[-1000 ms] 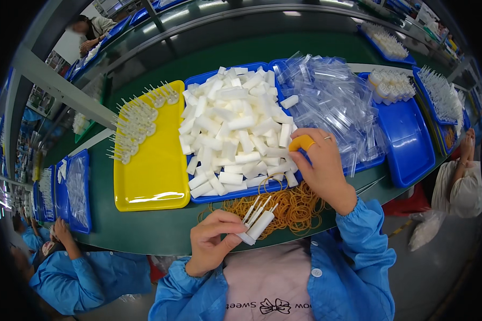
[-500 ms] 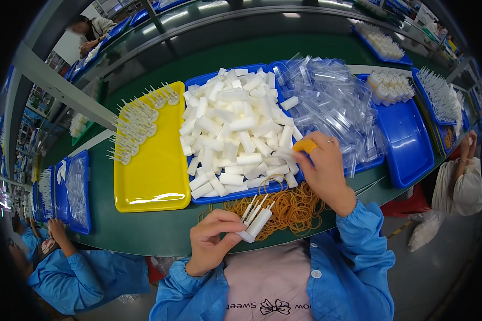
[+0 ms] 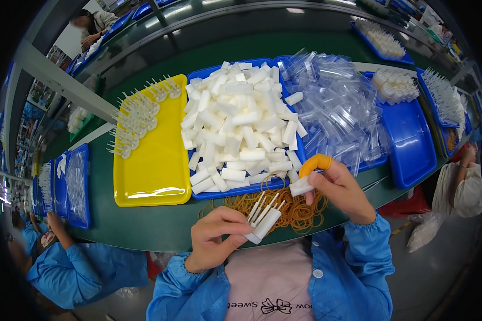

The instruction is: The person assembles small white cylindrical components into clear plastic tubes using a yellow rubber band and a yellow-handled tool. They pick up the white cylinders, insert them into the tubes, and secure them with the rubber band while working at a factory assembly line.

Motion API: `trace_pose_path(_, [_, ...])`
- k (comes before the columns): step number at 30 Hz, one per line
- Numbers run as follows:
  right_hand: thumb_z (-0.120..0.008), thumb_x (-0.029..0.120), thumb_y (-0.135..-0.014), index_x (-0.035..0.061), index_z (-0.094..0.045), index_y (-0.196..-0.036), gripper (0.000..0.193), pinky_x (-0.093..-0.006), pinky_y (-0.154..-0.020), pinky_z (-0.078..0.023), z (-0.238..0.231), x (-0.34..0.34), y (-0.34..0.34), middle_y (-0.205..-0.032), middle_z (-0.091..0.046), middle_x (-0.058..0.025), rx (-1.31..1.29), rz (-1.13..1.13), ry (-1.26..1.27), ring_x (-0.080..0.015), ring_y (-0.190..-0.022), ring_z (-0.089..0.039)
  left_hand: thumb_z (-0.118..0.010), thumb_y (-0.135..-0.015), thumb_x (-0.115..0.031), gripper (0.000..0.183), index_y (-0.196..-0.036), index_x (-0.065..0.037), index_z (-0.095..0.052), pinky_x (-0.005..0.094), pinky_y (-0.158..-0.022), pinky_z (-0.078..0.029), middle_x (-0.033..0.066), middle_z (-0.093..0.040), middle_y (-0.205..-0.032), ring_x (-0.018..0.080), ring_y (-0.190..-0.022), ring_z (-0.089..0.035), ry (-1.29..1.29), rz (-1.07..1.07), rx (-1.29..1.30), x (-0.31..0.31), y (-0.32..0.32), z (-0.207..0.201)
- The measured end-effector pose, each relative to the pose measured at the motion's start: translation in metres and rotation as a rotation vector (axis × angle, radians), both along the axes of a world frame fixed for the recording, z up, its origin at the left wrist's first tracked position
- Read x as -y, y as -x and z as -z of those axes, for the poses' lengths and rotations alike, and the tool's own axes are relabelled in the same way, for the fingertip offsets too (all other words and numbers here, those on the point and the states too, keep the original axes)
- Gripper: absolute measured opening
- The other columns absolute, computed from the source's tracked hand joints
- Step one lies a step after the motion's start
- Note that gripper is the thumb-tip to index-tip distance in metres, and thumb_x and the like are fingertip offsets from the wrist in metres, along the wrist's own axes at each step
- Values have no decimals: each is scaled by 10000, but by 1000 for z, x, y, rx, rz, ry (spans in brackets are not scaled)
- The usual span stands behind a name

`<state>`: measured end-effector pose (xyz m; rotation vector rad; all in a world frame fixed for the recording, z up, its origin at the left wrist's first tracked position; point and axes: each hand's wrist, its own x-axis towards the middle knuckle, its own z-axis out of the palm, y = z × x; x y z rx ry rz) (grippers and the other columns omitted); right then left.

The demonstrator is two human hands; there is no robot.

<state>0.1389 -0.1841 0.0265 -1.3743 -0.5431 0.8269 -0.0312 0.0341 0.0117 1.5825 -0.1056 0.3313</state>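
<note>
My left hand (image 3: 218, 239) pinches the end of a small white pronged base (image 3: 253, 237). Thin white prongs stand up from it, and one white foam cylinder (image 3: 267, 221) sits beside them. Over the rubber bands, my right hand (image 3: 341, 187), with an orange finger cot on one finger, grips a single white foam cylinder (image 3: 301, 186). The blue tray (image 3: 219, 193) in front of me is heaped with similar white foam cylinders (image 3: 235, 123). A pile of tan rubber bands (image 3: 300, 211) lies between that tray and my body.
Left stands a yellow tray (image 3: 155, 182) with rows of pronged bases (image 3: 136, 117). Clear plastic sleeves (image 3: 334, 107) overflow a tray on the right, beside a blue tray (image 3: 411, 142) with grouped white pieces (image 3: 395, 85). A grey metal post (image 3: 64, 80) slants down at left; co-workers sit on both sides.
My right hand has drawn back from the foam heap toward me and to the right, bringing a foam cylinder along. My left hand has barely shifted with the pronged base.
</note>
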Motion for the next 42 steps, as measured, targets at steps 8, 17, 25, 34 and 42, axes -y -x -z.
trace_pose_path(8, [-486,129,-944,9,-559,-1009,155,-200,-571,-444,7,-3,-4,-809,-592,-37,68,-107,92,-60,-627,-552,-688,-751,40,227,-969,-20,-708,280,-703,-480,103,-642,-932,190,-821,-599,-75,120,-39,3,-8,-4])
trace_pose_path(17, [-521,85,-931,-5,-596,-1052,168,-184,-610,-459,2,-5,-8,-870,-612,-40,-12,-283,139,-52,-670,-542,-671,-755,41,243,-979,-45,-711,288,-717,-471,81,-636,-954,201,-849,-588,-229,230,-96,-2,-13,-10])
trace_pose_path(25, [-602,157,-899,3,-635,-1047,216,-242,-671,-457,-1,-13,-1,-856,-634,-34,146,-229,62,-107,-752,-566,-676,-730,56,273,-973,-63,-714,287,-707,-471,97,-596,-1007,194,-827,-581,-352,132,5,2,-14,-3])
trace_pose_path(34, [-653,200,-844,58,-673,-935,169,-303,-648,-391,-7,-19,25,-817,-589,-44,438,-138,91,-185,-733,-504,-709,-732,26,322,-1049,-7,-658,274,-749,-483,128,-540,-1136,172,-849,-584,-114,-66,-9,14,-10,-1])
trace_pose_path(42, [-676,159,-790,69,-670,-969,200,-331,-725,-391,-21,-34,7,-845,-600,-54,789,-30,168,-216,-807,-529,-687,-791,8,242,-1026,14,-628,259,-749,-491,148,-564,-1094,175,-904,-596,57,-8,-189,4,8,21])
